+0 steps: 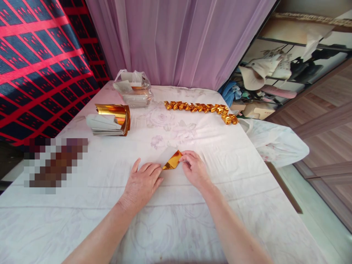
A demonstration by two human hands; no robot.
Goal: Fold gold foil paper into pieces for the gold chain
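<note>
A sheet of gold foil paper [173, 161] lies on the table in front of me, partly folded, with its gold side showing on a slanted strip and a pale side behind. My left hand [143, 180] rests palm down with fingers stretched out, their tips at the paper's lower left corner. On the opposite side, my right hand [195, 168] pinches the paper's right edge between thumb and curled fingers. Further back, folded gold foil pieces [198, 107] form a long row. A curved stack of foil paper [110, 126], grey and gold, sits at the left.
A clear plastic bag [133, 96] with more paper stands at the table's back left. A white plastic bag [277, 141] hangs by the right edge, near a cluttered shelf [291, 41]. Behind is a purple curtain [176, 44]; a blurred-out item [57, 163] lies left.
</note>
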